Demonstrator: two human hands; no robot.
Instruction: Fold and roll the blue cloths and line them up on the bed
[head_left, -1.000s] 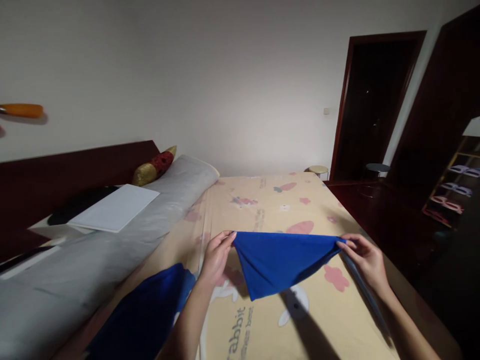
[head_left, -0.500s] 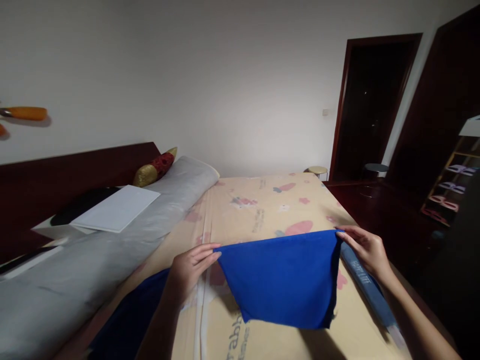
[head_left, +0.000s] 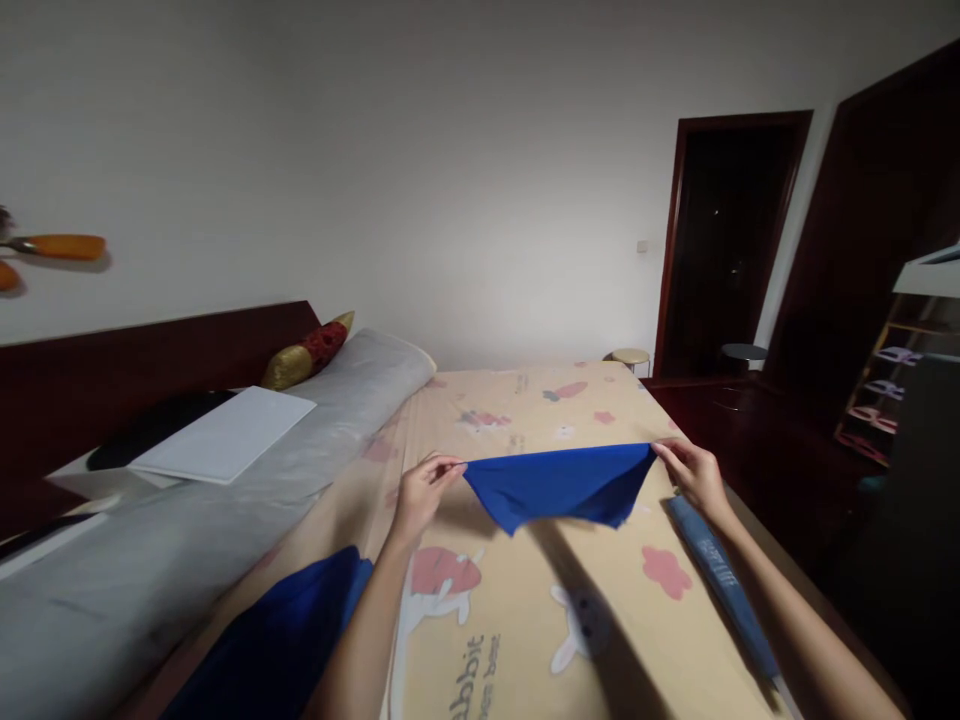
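Note:
A blue cloth (head_left: 562,485) is stretched between my two hands above the bed. My left hand (head_left: 426,490) pinches its left top corner between thumb and fingers. At the opposite corner, my right hand (head_left: 694,475) has the same kind of pinch. The top edge runs almost straight, while the lower part hangs and billows, its bottom edge curving up in the middle. Beneath it lies a yellow bedsheet (head_left: 517,590) printed with rabbits and carrots. Another dark blue cloth (head_left: 277,640) rests on the bed beside my left forearm, which covers part of it.
A rolled blue item (head_left: 720,580) with lettering lies along the bed's right edge. On the left are a grey bolster (head_left: 300,500), a white flat box (head_left: 229,435) and a red-and-gold cushion (head_left: 311,350). Stools and a shoe rack (head_left: 874,390) stand beyond the bed.
My hands have moved farther away from me, over the bed, with the blue cloth. The cloth's lower edge has swung up and away, and more of the printed sheet shows.

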